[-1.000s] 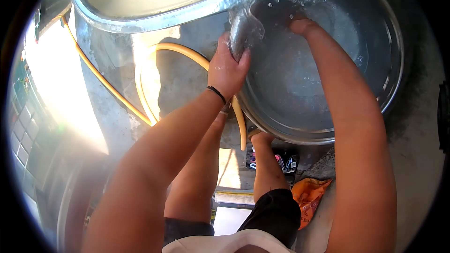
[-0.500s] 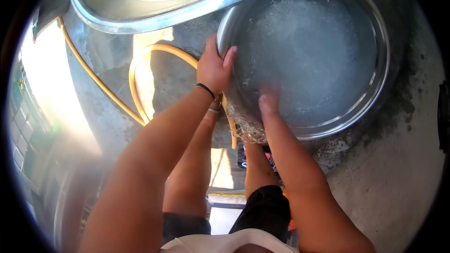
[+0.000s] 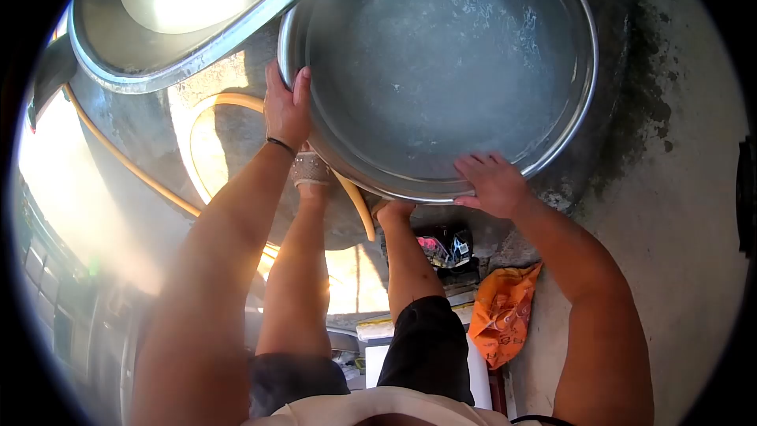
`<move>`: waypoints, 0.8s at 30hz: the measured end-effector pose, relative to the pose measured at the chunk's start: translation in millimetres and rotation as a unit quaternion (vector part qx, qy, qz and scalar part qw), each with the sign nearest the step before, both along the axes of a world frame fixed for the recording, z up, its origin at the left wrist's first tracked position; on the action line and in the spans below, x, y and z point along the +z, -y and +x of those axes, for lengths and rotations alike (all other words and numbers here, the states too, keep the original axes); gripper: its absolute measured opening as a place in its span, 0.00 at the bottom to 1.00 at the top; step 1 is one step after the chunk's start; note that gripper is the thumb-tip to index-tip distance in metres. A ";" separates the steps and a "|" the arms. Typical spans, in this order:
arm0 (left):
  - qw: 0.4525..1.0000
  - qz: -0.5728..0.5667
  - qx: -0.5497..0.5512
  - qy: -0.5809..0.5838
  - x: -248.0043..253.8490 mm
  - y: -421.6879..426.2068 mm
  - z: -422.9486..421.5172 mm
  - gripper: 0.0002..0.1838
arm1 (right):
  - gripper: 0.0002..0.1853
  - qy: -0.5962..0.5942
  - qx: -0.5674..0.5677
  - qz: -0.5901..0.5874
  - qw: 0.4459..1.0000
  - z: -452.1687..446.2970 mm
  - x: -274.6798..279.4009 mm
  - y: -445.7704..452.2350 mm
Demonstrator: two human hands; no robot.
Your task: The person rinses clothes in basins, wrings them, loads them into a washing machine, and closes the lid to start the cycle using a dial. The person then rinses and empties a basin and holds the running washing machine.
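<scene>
A large round metal basin holds cloudy, rippling water. Round its left rim my left hand is closed, with the thumb on the inner side and a dark band at the wrist. My right hand grips the near right part of the same rim, fingers reaching over to the inside and thumb along the outer edge. Fine ripples and small bubbles show on the water's surface.
A second, larger metal tub stands at the upper left, close against the basin. A yellow hose loops over the wet concrete floor. Near my feet lie an orange bag and a dark item with coloured print.
My right hand has come out of the water and moved right onto the near rim. Water spilling over the near left rim has stopped. My left hand stays on the left rim.
</scene>
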State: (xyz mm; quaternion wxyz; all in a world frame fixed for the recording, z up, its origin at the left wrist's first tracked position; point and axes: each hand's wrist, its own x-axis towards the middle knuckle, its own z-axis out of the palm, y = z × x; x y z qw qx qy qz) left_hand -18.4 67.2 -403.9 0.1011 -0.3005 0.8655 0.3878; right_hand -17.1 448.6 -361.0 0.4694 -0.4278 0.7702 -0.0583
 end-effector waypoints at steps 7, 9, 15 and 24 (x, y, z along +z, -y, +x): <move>0.994 0.093 0.035 -0.039 2.5 -1.5 -0.8 0.26 | 0.21 -0.357 0.161 0.064 0.918 -194.7 -46.6 -50.4; 0.998 0.046 0.010 -0.049 0.3 1.3 -0.5 0.27 | 0.20 -0.392 -0.006 0.051 0.919 -170.2 -84.1 -36.2; 0.996 0.074 0.007 -0.050 -0.3 4.3 2.0 0.28 | 0.16 -0.003 -0.547 0.110 0.830 39.8 -148.2 95.0; 0.997 0.057 0.013 -0.054 4.8 1.4 1.2 0.23 | 0.19 0.203 -0.895 -0.326 0.225 -211.9 -44.7 304.0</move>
